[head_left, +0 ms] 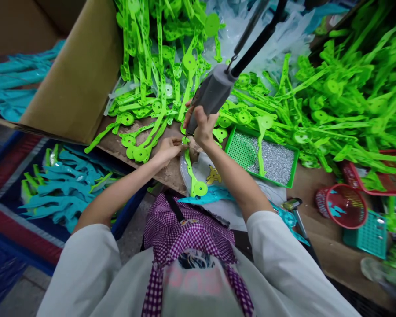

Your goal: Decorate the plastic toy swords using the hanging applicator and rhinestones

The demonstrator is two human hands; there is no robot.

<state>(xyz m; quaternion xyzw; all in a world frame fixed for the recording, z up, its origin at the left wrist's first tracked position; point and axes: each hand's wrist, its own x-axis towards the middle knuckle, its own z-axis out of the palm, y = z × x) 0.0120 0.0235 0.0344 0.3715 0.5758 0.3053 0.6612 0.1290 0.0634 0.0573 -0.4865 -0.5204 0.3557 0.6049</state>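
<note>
Working at a cluttered bench (330,251), the person before me, in the head view, has both hands left of a green tray (239,152) partly filled with tiny silvery parts (280,165), probably screws. The right hand (206,125) is curled tightly round a grey power driver (214,90), up and left of the tray. The left hand (170,149), fingers nearly closed, pinches the upper end of a long green piece (190,171), also left of the tray. The driver's tip is at that same end; whether it touches, I cannot tell. A teal piece (207,194) lies below and left of the tray.

I judge this green piece to be midway through. Plenty seems left: loose green pieces (339,92) bank up behind and right of the tray. Well left of it, teal-and-green pieces (61,185) in a blue-and-red bin (33,240) look finished.
</note>
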